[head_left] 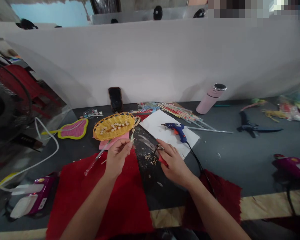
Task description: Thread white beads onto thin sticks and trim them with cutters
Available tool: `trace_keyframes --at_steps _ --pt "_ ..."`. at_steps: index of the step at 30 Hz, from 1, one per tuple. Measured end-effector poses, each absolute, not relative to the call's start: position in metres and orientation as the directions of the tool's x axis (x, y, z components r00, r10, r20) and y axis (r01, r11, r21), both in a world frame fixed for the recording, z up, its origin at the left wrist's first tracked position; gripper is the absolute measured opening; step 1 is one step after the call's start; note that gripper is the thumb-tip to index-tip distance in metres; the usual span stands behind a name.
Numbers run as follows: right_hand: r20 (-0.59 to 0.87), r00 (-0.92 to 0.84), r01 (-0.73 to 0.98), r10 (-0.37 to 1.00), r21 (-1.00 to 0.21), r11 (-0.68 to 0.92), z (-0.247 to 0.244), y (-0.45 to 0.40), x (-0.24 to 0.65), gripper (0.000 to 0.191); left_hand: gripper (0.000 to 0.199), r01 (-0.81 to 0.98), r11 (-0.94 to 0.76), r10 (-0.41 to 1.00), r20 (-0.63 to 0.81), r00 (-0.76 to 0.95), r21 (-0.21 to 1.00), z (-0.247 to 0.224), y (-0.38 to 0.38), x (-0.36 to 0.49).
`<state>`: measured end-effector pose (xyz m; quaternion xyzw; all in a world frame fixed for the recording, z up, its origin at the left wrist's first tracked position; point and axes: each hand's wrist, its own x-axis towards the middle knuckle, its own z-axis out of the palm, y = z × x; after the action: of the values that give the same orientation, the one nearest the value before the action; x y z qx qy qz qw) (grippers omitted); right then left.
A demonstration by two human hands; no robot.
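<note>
My left hand is closed in a pinch on a thin pale stick, whose upper end pokes out past the fingertips. A slim end also shows below the hand, over the red cloth. In my right hand is a pair of red-handled pruning shears, their blades parted and pointing toward the left hand. The fingers hide most of the handles. Small cut pale bits lie scattered on the dark table beneath the shears. Behind the left hand, a yellow woven basket holds several small whitish pieces.
A blue glue gun lies on white paper, its cord running toward me. Farther back are bundled sticks, a phone and a pink bottle. A purple power strip sits left; a dark bird figure is right.
</note>
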<state>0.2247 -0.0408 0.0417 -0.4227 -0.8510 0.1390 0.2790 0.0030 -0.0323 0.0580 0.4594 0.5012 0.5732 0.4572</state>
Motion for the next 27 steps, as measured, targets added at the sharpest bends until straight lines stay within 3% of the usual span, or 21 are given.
trace_keyframes --at_steps 3,27 --pt "0.336 -0.538 0.658 0.773 -0.406 0.634 0.038 -0.043 0.220 0.042 0.019 -0.077 -0.073 0.981 0.058 -0.183 0.994 0.053 -0.032 0.004" --pt "0.319 -0.568 0.654 0.759 -0.385 0.651 0.031 -0.050 0.211 0.032 0.012 0.022 -0.031 0.996 0.033 -0.088 0.999 0.045 -0.036 0.007"
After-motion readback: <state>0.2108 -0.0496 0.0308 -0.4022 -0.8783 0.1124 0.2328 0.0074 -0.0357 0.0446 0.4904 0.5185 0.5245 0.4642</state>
